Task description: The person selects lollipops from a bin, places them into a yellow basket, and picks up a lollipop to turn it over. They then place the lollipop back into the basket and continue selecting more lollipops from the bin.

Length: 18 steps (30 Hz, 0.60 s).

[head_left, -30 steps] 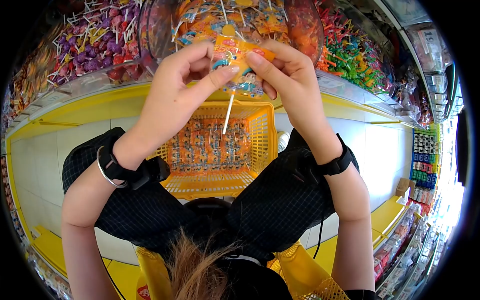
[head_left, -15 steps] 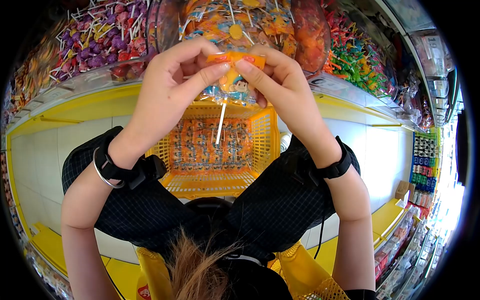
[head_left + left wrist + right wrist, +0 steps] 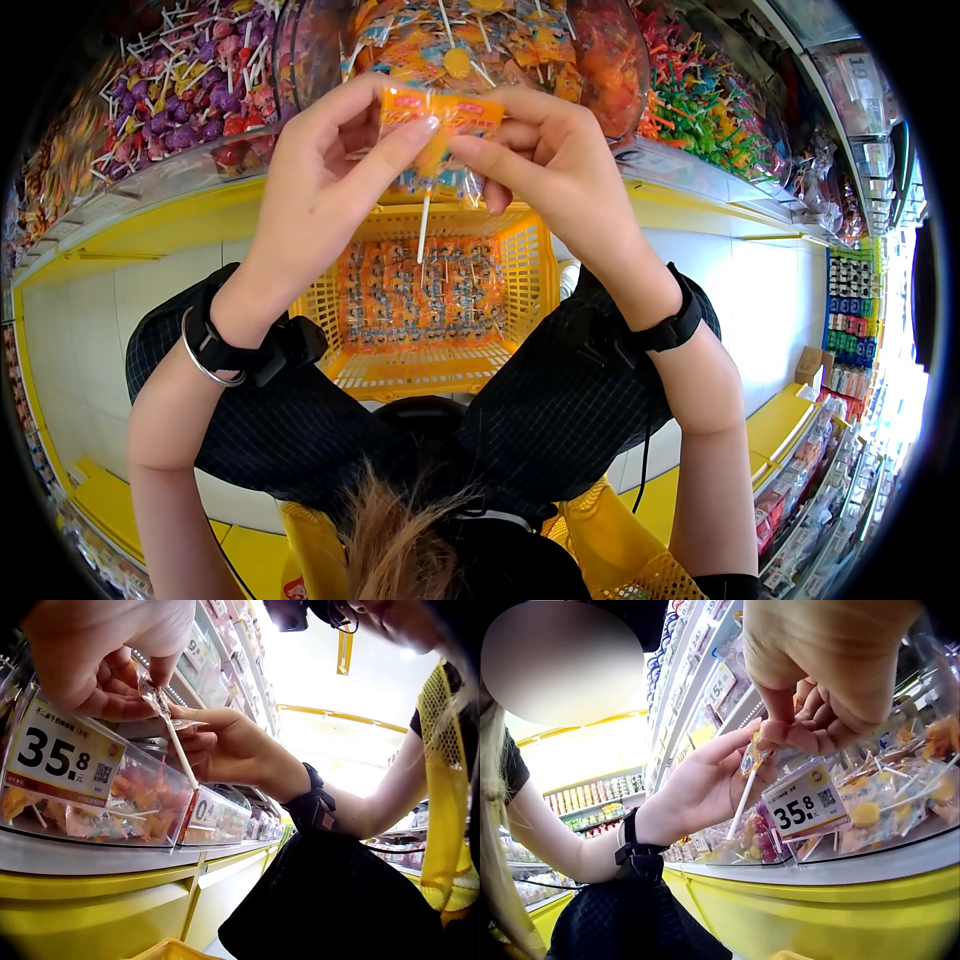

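Between both hands is a lollipop in an orange printed clear wrapper (image 3: 455, 112), its white stick (image 3: 424, 228) pointing down toward me. My left hand (image 3: 325, 190) pinches the wrapper's left side between thumb and fingers. The right hand (image 3: 560, 165) pinches its right side, thumb on the front. Below them stands a yellow plastic basket (image 3: 535, 270), its bottom covered with orange-wrapped lollipops (image 3: 420, 300) in rows. In the left wrist view the lollipop stick (image 3: 182, 756) hangs from the fingers beside a price tag (image 3: 60, 754) reading 35.8.
Just beyond the hands, a clear bin holds similar wrapped lollipops (image 3: 480, 50). Purple and red lollipops (image 3: 190, 90) fill the bin to the left, green and orange candies (image 3: 710, 120) the one to the right. A yellow shelf edge (image 3: 150, 215) runs below the bins.
Both hands have shifted left with the lollipop, still pinching its wrapper. The wrapper has turned, and its orange top strip is now spread wider between the thumbs.
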Tool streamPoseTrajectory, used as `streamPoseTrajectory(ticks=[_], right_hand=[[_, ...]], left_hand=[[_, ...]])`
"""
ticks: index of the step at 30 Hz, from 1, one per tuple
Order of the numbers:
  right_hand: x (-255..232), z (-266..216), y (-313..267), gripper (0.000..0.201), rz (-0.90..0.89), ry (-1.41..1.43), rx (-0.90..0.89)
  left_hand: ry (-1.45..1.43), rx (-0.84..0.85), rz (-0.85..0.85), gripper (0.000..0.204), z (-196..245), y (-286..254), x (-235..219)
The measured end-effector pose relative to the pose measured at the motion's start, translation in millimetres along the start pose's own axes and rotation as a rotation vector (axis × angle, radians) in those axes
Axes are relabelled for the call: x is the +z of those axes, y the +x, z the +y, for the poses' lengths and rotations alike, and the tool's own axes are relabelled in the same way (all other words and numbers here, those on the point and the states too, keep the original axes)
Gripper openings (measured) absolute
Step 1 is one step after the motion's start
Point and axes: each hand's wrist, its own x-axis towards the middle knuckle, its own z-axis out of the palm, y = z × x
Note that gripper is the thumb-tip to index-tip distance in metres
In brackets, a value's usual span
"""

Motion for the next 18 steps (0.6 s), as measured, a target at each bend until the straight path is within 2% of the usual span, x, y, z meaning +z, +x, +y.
streamPoseTrajectory(ticks=[2,4,7,9,13,15,18], right_hand=[[-1.4,-0.5,-0.2,0.028,-0.024,-0.005,0.024],[-0.9,0.9,-0.7,0.029,-0.048,-0.011,0.046],[4.3,11.4,-1.1,0.032,0.008,0.017,0.016],[4.4,21.9,-0.1,0.036,-0.017,0.068,-0.102],[3.7,15.8,-7.3,0.039,-0.028,0.087,-0.082],[2.2,5.9,-11.6,0.038,0.053,0.125,0.064],[-5.2,7.2,-11.9,0.039,0.069,0.071,0.013]], left_hand=[[0.051,-0.036,0.052,0.015,-2.4,-1.3,-1.3],[0.083,-0.046,0.023,0.013,-4.1,0.3,-9.1],[0.102,-0.048,0.001,0.008,-2.2,1.4,-9.0],[0.089,-0.042,0.007,0.006,-2.1,1.3,-7.8],[0.075,-0.015,-0.036,0.011,-9.5,1.9,-4.5],[0.046,-0.011,-0.042,0.015,-10.3,2.4,-0.4],[-0.039,-0.054,-0.035,0.023,-7.8,3.3,6.5]])
